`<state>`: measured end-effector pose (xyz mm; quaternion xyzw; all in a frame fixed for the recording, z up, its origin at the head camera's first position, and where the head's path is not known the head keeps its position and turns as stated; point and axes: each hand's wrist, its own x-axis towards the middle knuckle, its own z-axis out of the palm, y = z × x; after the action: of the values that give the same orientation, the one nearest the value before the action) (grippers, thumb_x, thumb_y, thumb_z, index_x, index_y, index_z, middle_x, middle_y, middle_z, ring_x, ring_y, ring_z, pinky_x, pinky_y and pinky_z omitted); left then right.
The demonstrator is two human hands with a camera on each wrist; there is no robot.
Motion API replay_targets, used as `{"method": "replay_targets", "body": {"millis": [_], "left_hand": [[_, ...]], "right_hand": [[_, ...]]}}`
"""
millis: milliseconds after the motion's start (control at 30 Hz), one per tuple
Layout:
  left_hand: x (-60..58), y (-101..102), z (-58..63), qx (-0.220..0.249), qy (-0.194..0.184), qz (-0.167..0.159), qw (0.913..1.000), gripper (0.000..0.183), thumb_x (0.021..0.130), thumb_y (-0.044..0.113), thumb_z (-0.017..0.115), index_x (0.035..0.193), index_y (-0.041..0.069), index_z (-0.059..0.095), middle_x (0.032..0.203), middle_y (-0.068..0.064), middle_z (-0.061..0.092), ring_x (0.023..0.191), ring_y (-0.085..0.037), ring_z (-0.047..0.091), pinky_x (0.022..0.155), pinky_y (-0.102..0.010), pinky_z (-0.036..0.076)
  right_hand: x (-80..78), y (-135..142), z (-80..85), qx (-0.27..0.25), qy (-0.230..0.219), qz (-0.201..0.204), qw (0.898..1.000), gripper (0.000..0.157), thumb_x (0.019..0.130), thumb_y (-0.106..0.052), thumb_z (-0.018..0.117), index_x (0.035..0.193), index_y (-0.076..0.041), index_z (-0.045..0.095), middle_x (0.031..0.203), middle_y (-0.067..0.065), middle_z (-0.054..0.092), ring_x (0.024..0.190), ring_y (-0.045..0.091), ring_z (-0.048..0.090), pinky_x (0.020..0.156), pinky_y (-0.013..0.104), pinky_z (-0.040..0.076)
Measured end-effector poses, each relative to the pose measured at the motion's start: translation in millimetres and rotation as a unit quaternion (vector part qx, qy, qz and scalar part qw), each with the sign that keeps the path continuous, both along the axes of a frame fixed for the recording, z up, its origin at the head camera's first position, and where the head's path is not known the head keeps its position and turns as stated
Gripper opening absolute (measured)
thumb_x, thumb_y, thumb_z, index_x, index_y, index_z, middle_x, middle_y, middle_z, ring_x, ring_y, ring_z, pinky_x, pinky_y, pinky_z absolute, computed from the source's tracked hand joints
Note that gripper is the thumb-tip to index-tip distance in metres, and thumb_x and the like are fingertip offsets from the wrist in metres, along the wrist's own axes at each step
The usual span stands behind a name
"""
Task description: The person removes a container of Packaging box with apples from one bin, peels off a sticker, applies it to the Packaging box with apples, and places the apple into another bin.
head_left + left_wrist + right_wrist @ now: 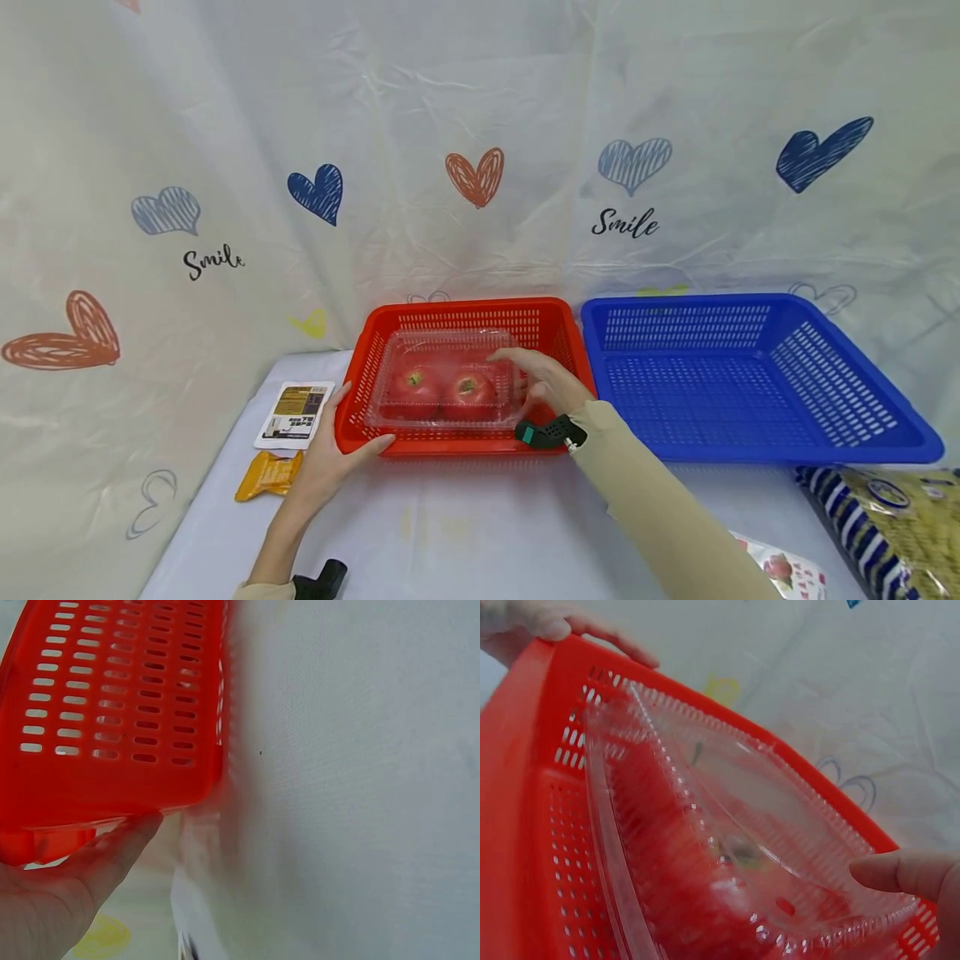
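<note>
A clear plastic box (444,343) holds two apples (469,393) with red skin, seen through its lid. It sits within the red basket (472,447). My right hand (546,382) grips the box's right end, one finger reaching over the top; its other fingers are partly hidden. At the basket's front left corner, my left hand (327,450) holds the edge, the thumb along the front rim and the fingers by the left side. In the left wrist view, the fingers (124,847) press against the slotted basket's outside.
A blue basket (697,450) stands right of the red one. Left lie a white packet with a printed label (294,414) and an orange wrapped snack (268,475). A striped bag (892,521) and a printed card (787,567) lie front right. A heart-printed curtain (480,250) hangs behind.
</note>
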<state>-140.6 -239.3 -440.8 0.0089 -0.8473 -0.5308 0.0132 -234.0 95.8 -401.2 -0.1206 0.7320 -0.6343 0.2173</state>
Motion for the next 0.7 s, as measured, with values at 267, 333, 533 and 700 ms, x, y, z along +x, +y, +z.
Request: {"method": "replay_targets", "body": {"millis": [267, 333, 533, 700], "left_hand": [[-1.1, 1.7, 0.3, 0.003, 0.0, -0.003, 1.0, 0.102, 0.089, 0.035, 0.083, 0.166, 0.024, 0.016, 0.163, -0.011, 0.034, 0.145, -0.034, 0.039, 0.102, -0.053, 0.055], [-1.0, 1.7, 0.1, 0.001, 0.001, -0.003, 1.0, 0.103, 0.089, 0.036, 0.083, 0.166, 0.024, 0.017, 0.163, -0.011, 0.033, 0.145, -0.034, 0.038, 0.103, -0.053, 0.054], [0.4, 1.7, -0.4, -0.004, 0.002, 0.002, 1.0, 0.103, 0.089, 0.037, 0.084, 0.166, 0.024, 0.016, 0.164, -0.012, 0.031, 0.146, -0.035, 0.037, 0.104, -0.055, 0.053], [0.6, 1.9, -0.4, -0.002, 0.004, -0.001, 1.0, 0.104, 0.088, 0.039, 0.084, 0.166, 0.024, 0.016, 0.164, -0.012, 0.032, 0.146, -0.035, 0.037, 0.104, -0.054, 0.054]], "right_hand": [[-9.9, -11.6, 7.2, -0.009, -0.206, -0.141, 0.968, 0.056, 0.102, -0.023, 0.067, 0.154, -0.008, 0.051, 0.158, 0.029, 0.03, 0.136, 0.049, 0.038, 0.091, 0.058, 0.059], [-6.9, -9.2, 7.0, 0.004, -0.167, -0.112, 0.979, 0.054, 0.102, -0.016, 0.066, 0.153, -0.007, 0.052, 0.157, 0.027, 0.032, 0.126, 0.044, 0.046, 0.086, 0.051, 0.062], [2.5, -1.4, 7.5, 0.048, -0.031, -0.027, 0.998, 0.055, 0.102, -0.014, 0.062, 0.155, -0.007, 0.05, 0.159, 0.023, 0.037, 0.092, 0.031, 0.063, 0.081, 0.039, 0.063], [10.3, 1.0, 10.7, 0.042, 0.042, -0.007, 0.998, 0.057, 0.099, -0.007, 0.063, 0.153, -0.003, 0.049, 0.158, 0.023, 0.041, 0.109, 0.037, 0.06, 0.097, 0.051, 0.057]]}}
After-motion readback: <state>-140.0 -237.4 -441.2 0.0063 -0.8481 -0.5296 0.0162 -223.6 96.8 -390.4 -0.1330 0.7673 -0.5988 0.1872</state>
